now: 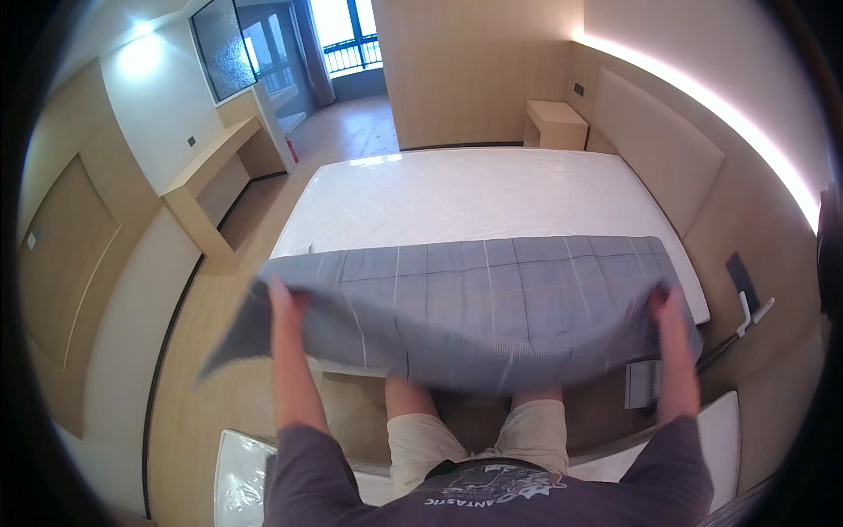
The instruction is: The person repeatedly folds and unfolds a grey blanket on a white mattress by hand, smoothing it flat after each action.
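Observation:
A grey checked bed sheet or blanket [461,277] lies across the near part of a white mattress [461,191], its near edge lifted and blurred. My left hand [283,296] grips that edge near the left corner, where a loose flap hangs out past the mattress. Toward the headboard side, my right hand [664,303] is closed on the same edge. Between the two hands the cloth sags in front of my knees. The far part of the mattress is uncovered.
A padded headboard [658,145] and wood nightstand [556,122] stand at the right. Behind me lies another mattress, partly wrapped in plastic [240,468]. White plugs with cables [744,313] hang by the right wall. A wooden desk [214,158] is at the left.

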`<state>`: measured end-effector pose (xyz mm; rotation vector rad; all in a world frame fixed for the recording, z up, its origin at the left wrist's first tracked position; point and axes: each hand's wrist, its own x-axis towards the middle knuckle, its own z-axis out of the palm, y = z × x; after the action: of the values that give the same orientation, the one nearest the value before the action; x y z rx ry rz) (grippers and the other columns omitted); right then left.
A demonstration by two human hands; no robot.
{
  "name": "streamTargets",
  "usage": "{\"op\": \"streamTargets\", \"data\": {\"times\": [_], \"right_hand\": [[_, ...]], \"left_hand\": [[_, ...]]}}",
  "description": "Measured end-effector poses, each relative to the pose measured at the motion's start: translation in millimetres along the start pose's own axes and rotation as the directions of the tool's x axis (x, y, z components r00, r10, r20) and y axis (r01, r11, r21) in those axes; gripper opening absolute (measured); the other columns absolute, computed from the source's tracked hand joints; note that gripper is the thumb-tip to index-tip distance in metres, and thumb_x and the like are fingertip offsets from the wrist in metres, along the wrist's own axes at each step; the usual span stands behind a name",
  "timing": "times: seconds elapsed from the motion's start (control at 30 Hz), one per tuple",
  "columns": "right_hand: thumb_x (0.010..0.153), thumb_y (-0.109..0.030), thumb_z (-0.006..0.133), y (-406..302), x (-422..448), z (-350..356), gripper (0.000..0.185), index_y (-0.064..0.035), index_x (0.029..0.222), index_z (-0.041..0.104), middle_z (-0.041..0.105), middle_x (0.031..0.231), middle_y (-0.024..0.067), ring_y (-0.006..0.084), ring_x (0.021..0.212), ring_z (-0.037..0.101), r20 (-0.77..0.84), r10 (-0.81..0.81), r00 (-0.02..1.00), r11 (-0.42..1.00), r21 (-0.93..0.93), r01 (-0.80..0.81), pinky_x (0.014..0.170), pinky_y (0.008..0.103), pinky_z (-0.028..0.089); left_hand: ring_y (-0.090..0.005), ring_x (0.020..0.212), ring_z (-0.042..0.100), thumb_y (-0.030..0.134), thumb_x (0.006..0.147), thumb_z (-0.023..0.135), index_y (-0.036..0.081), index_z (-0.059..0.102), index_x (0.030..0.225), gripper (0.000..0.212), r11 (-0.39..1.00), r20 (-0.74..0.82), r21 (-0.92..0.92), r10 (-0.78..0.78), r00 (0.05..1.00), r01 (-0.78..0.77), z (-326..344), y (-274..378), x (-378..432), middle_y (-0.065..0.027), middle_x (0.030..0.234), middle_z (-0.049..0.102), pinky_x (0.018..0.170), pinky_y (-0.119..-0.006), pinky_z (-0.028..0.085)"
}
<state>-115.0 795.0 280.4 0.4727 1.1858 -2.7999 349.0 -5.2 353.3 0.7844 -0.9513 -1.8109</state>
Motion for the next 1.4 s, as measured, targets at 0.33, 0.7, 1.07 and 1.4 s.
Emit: {"op": "streamTargets", "data": {"times": [0.33, 0.7, 1.07, 1.4], "right_hand": [[0.094, -0.027, 0.043, -188, -211, 40, 0.045, 0.0039, 0.127, 0.045, 0.055, 0.12, 0.0172, 0.0312, 0.11, 0.054, 0.436, -0.485, 0.758, 0.842, -0.003, 0.54, 0.097, 0.0457, 0.043], [0.085, -0.021, 0.05, 8, -181, -144, 0.034, -0.0023, 0.114, 0.053, 0.06, 0.111, 0.0119, 0.0279, 0.103, 0.058, -0.275, 0.02, 0.961, 0.972, -0.22, -0.083, 0.089, 0.0426, 0.048], [0.087, -0.026, 0.049, 26, -203, -142, 0.043, -0.002, 0.122, 0.048, 0.054, 0.121, 0.0142, 0.0307, 0.111, 0.053, -0.344, 0.161, 0.925, 0.964, -0.146, -0.222, 0.094, 0.0457, 0.045], [0.088, -0.026, 0.05, -26, -177, -116, 0.042, 0.0001, 0.121, 0.048, 0.056, 0.12, 0.0131, 0.0294, 0.11, 0.053, -0.227, -0.043, 0.973, 0.988, -0.155, 0.007, 0.097, 0.0435, 0.042]], "left_hand": [[-0.0315, 0.129, 0.038, 0.045, 0.095, 0.039, 0.0, 0.032, 0.139, 0.063, 0.852, 0.09, -0.307, 0.47, 0.878, -0.425, -1, 189, -150, -0.0154, 0.141, 0.038, 0.107, -0.045, 0.031], [-0.0149, 0.056, 0.041, 0.042, 0.096, 0.042, 0.014, 0.052, 0.084, 0.032, 0.875, -0.342, 0.162, -0.385, 0.857, 0.457, -222, -61, -129, -0.0002, 0.065, 0.046, 0.053, -0.032, 0.035], [-0.0174, 0.081, 0.061, 0.027, 0.096, 0.039, 0.008, 0.057, 0.104, 0.027, 0.935, -0.369, -0.165, -0.355, 0.859, 0.315, -208, -40, -169, -0.0053, 0.096, 0.063, 0.066, -0.032, 0.052], [-0.0267, 0.102, 0.059, 0.024, 0.095, 0.037, 0.001, 0.051, 0.12, 0.037, 0.986, -0.454, 0.131, -0.029, 0.891, 0.099, -194, -17, -130, -0.0139, 0.115, 0.059, 0.087, -0.04, 0.051]]}}
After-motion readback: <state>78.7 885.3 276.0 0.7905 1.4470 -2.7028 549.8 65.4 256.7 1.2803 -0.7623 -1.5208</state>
